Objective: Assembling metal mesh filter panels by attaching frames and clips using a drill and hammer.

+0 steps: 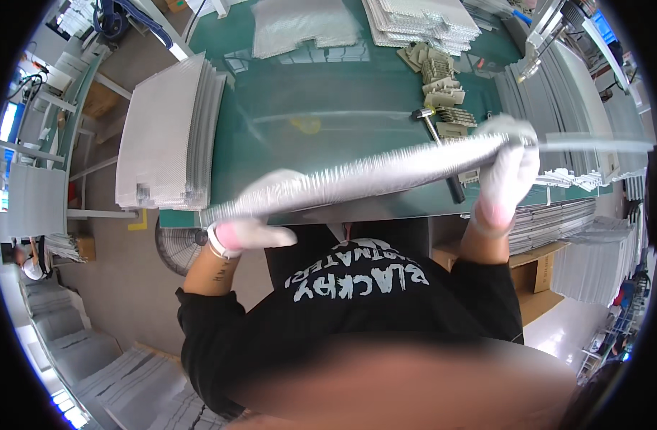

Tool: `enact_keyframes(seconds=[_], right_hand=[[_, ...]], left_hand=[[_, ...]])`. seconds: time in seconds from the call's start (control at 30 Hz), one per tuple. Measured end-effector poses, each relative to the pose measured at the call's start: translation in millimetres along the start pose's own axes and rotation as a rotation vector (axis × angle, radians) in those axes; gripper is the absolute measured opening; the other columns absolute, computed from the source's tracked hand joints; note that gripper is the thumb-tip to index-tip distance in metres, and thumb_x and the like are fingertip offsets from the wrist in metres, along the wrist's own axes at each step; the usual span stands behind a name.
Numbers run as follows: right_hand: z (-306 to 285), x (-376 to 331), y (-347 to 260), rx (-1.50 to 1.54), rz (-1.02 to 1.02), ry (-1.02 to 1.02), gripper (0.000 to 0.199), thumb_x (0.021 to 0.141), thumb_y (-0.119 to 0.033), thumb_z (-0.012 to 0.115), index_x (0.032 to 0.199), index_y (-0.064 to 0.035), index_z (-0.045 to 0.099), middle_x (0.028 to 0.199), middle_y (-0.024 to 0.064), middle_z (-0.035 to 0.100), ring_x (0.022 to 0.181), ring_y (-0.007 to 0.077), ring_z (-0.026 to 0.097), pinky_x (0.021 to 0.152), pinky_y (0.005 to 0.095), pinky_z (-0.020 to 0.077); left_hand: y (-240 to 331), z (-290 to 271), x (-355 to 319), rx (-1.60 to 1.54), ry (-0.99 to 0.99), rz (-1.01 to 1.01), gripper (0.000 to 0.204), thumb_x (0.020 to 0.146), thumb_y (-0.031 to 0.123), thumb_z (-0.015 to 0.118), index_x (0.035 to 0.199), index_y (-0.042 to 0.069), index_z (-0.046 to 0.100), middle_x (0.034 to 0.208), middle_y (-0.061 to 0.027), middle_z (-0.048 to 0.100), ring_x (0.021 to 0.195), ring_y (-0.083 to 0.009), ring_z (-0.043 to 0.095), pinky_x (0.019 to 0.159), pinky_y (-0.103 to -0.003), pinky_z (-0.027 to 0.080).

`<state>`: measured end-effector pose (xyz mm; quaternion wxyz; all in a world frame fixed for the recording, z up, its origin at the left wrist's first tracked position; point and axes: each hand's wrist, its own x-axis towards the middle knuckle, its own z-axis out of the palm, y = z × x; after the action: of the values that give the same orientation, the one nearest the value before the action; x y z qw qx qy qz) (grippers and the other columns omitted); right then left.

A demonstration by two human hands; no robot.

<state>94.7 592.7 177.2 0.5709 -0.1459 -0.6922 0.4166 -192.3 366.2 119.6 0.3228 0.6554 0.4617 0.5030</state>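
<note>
L hand & R hand grip finned panel over table.

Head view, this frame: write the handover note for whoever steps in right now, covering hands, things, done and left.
Left hand, gloved: grips the near-left end of a long finned metal panel.
Right hand, gloved: grips the panel's right end. The panel is blurred and held edge-on above the near edge of the green table.
Hammer lies on the table behind the panel, beside small beige parts.
Stacks of similar panels: table's left edge, far side.
Done: panel in hand. Left: it is not yet laid down anywhere.
</note>
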Motion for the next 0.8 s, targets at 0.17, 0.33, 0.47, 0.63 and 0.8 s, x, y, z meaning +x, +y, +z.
enact_keyframes(seconds=[0.17,0.33,0.47,0.63,0.8], right_hand=[[1.1,11.1,29.2,0.017,-0.08,0.053,0.034,0.105,-0.032,0.056,0.097,0.001,0.057,0.087,0.0153,0.062,0.079,0.0214,0.058,0.073,0.0334,0.0469],[17.9,6.1,20.9,0.141,-0.109,0.001,0.034,0.102,-0.032,0.062,0.099,0.0014,0.055,0.084,0.016,0.061,0.075,0.0228,0.057,0.069,0.0341,0.0464],[6.4,-2.8,20.6,0.127,-0.201,-0.004,0.033,0.1,-0.031,0.065,0.101,0.0007,0.056,0.083,0.0148,0.062,0.076,0.0227,0.059,0.068,0.0336,0.0484],[17.5,-5.9,27.1,0.14,-0.045,0.314,0.075,0.075,0.013,0.067,0.144,-0.0001,0.042,0.105,0.0127,0.065,0.092,0.0187,0.065,0.08,0.0317,0.0551],[3.4,14.4,3.1,-0.215,-0.33,-0.123,0.119,0.079,0.005,0.077,0.163,-0.0123,-0.005,0.109,0.0151,0.065,0.095,0.0197,0.066,0.081,0.0323,0.0549]], left_hand=[[41.4,7.9,35.7,-0.11,0.626,0.213,0.022,0.082,-0.003,0.062,0.103,-0.006,0.067,0.103,-0.0163,0.068,0.094,-0.0243,0.066,0.084,-0.034,0.053],[11.2,11.7,30.2,-0.082,0.811,0.293,0.018,0.089,0.007,0.071,0.102,-0.004,0.066,0.101,-0.0147,0.067,0.091,-0.023,0.065,0.08,-0.033,0.051],[8.0,14.8,36.0,-0.127,0.758,0.387,0.02,0.09,0.012,0.073,0.101,-0.003,0.065,0.1,-0.0145,0.067,0.091,-0.0231,0.065,0.079,-0.034,0.051],[10.1,16.9,34.4,-0.016,0.856,0.322,0.02,0.092,0.01,0.067,0.105,-0.004,0.063,0.101,-0.0138,0.067,0.094,-0.0229,0.064,0.085,-0.035,0.05],[-14.6,4.6,21.4,-0.074,0.83,0.342,0.023,0.091,0.003,0.064,0.113,-0.004,0.061,0.112,-0.0111,0.064,0.103,-0.0179,0.06,0.093,-0.033,0.047]])
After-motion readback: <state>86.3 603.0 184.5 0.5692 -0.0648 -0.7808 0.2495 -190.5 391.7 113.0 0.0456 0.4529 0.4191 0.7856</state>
